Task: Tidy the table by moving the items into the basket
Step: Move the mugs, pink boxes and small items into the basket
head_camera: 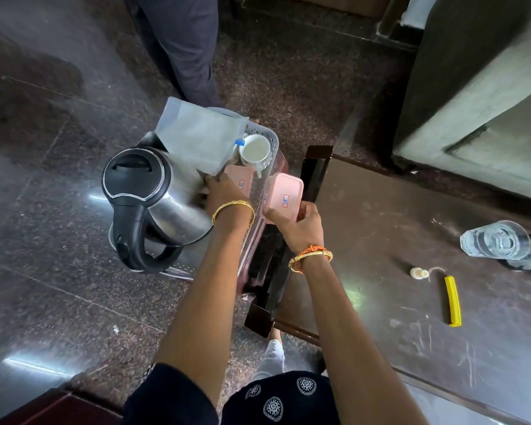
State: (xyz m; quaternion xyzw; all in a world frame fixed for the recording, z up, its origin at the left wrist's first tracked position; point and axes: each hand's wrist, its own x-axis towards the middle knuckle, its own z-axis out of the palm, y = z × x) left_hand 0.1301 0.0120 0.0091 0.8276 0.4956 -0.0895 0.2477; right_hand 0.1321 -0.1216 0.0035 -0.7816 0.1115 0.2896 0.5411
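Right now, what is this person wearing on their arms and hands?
Both forearms are bare. The left hand has a thin gold bangle at the wrist. The right hand wears a gold bangle with an orange thread band. Dark sleeves begin near the elbows, above clothing printed with white round motifs.

Bystander's dark trouser leg (181,47) on speckled granite floor (43,210); grey wall (488,118) right.

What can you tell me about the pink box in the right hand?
The pink box is a small rounded-rectangle container, seemingly plastic, with its lid on. A small red-bordered sticker sits on the lid. The right hand grips its near end, holding it tilted over the basket edge, beside the white cup.
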